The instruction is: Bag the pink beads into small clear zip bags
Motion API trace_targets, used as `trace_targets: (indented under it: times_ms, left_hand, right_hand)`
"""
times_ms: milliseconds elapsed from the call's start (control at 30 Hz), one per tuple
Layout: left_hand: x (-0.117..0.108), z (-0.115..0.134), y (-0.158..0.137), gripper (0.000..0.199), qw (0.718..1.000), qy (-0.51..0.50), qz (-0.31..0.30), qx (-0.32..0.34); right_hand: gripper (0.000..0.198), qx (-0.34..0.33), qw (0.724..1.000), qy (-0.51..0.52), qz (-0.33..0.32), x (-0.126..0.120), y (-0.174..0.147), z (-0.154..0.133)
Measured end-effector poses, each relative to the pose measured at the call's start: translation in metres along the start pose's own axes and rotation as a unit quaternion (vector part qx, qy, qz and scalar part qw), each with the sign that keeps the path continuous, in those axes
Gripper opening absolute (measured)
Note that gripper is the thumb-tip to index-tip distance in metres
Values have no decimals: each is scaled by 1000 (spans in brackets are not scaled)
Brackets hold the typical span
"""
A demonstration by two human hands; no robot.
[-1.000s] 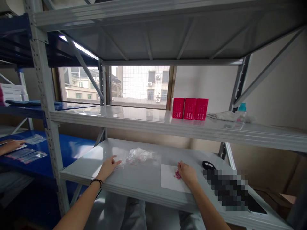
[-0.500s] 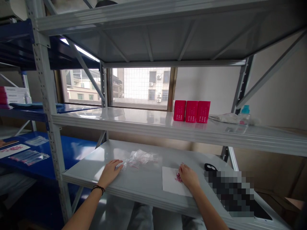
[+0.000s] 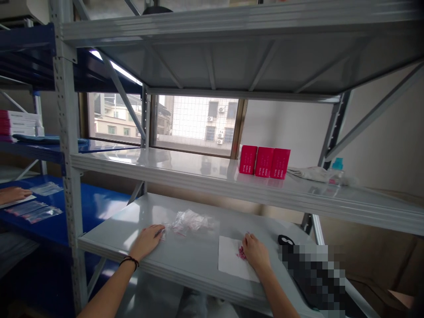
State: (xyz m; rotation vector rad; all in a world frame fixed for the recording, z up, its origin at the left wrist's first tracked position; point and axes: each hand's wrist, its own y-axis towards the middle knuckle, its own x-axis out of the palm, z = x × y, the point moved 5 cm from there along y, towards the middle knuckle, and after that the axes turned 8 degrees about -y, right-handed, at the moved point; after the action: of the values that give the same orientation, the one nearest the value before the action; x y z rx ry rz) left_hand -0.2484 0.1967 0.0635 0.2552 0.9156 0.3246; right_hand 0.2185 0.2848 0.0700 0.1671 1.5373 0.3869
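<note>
My left hand (image 3: 145, 243), with a dark band on its wrist, rests on the lower grey shelf. Its fingers are closed on the edge of a small clear plastic bag (image 3: 163, 236). Just beyond lies a loose heap of clear plastic bags (image 3: 194, 220). Over a white sheet of paper (image 3: 227, 260) is my right hand (image 3: 256, 252), fingers curled together. Small pinkish-red pieces (image 3: 241, 253) lie in a cluster beside its fingers. What the right fingertips pinch is hidden.
Black-and-white round item (image 3: 285, 240) and a black object (image 3: 306, 269), partly pixelated, lie at right. Three red boxes (image 3: 264, 162), a cloth (image 3: 308, 172) and a blue-capped bottle (image 3: 337, 171) occupy the shelf above. At left, another person's hand (image 3: 15, 194) is near flat bags (image 3: 43, 213) on a blue shelf.
The view has shifted slightly. My left hand has drawn a small bag a little away from the heap. My right hand stays by the red pieces. The other person's hand has reached further in.
</note>
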Motion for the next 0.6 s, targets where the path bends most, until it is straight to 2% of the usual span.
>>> trace_targets:
  times_ms: [433,600]
  left_hand:
    - [-9,-3,-2,34,998,-11,62,17]
    - [-18,-10,-4,36,994,-22,109,18]
  right_hand:
    - [37,22,999,45,8,-15,-3,1]
    - [42,72,994,82,27,-17,1,24]
